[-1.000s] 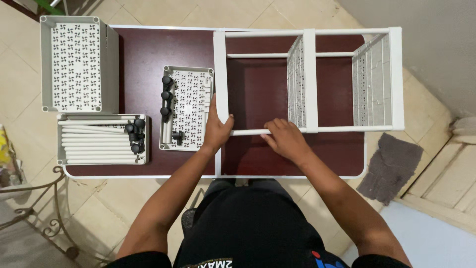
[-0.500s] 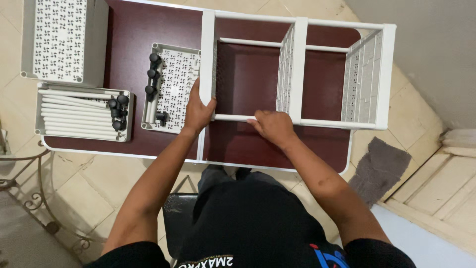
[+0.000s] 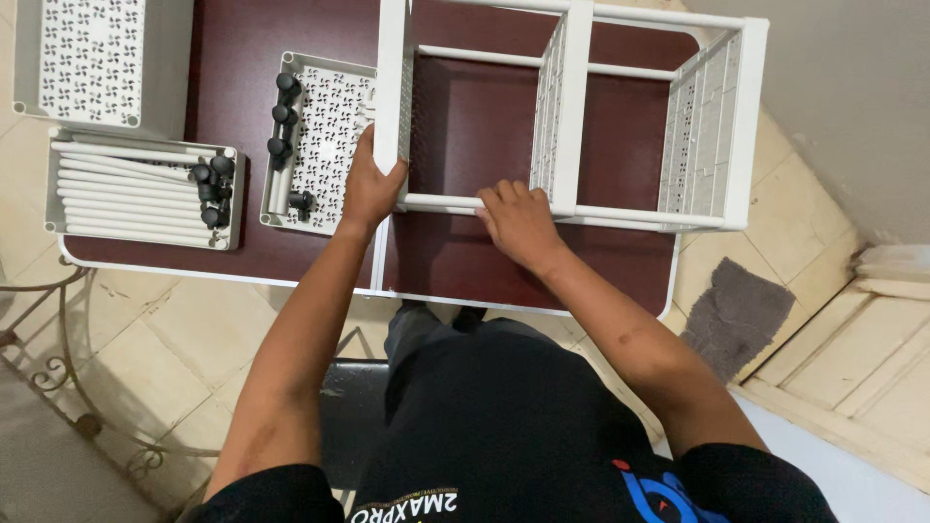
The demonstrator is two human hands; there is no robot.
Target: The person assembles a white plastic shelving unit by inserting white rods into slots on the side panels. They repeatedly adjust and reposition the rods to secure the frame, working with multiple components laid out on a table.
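A white plastic shelf rack [image 3: 572,116] lies on its side on a dark red table [image 3: 484,126]. My left hand [image 3: 373,189] grips the rack's left end panel near its lower corner. My right hand [image 3: 518,221] rests on the rack's near white tube, fingers curled over it beside the middle shelf panel. Left of the rack, a perforated white shelf tray [image 3: 325,136] holds several black caster wheels [image 3: 283,116].
Another tray [image 3: 145,189] at the table's left edge holds several white tubes and black casters. A stacked perforated tray [image 3: 92,58] sits behind it. A grey rag [image 3: 736,315] lies on the tiled floor to the right. A metal chair frame [image 3: 58,368] stands lower left.
The view has shifted so the table and rack appear further left and higher. Both hands keep their hold on the rack's near corner and tube.
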